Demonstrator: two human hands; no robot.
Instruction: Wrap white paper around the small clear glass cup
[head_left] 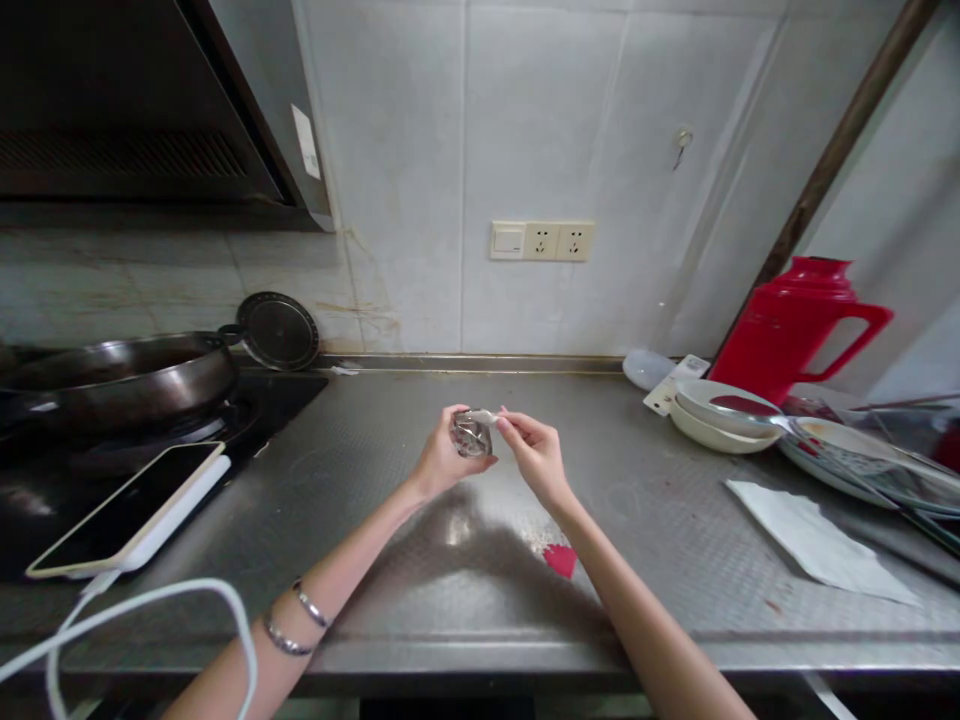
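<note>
Over the middle of a steel counter, my left hand is closed around a small shiny silver packet. My right hand pinches the packet's top edge between thumb and fingertips. Both hands hover a little above the counter. Two thin bracelets circle my left forearm. A small red scrap and pale crumbs lie on the counter under my right forearm.
A dark wok sits on the stove at left, with a phone on a white power bank and its white cable nearby. At right stand a red thermos jug, stacked bowls and plates and a white paper napkin. A wall socket strip is behind.
</note>
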